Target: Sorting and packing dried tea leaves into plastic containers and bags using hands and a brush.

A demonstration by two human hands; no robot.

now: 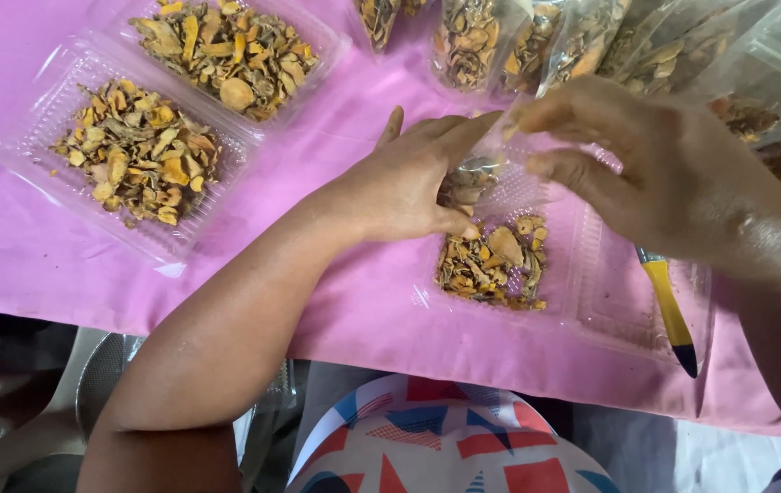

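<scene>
Step in hand: filling the open clear tray with dried yellow-brown root slices, as I judge it.
Left hand: fingers curled, thumb tip touching the slices, fingertips up against a clear bag.
Right hand: pinching the top of that bag, held tilted over the tray.
Worktop: pink cloth; two filled trays at far left; packed bags behind.
Beside tray: yellow-handled tool.
Next move calls for: a steady tilt, so the slices land inside the tray.
</scene>
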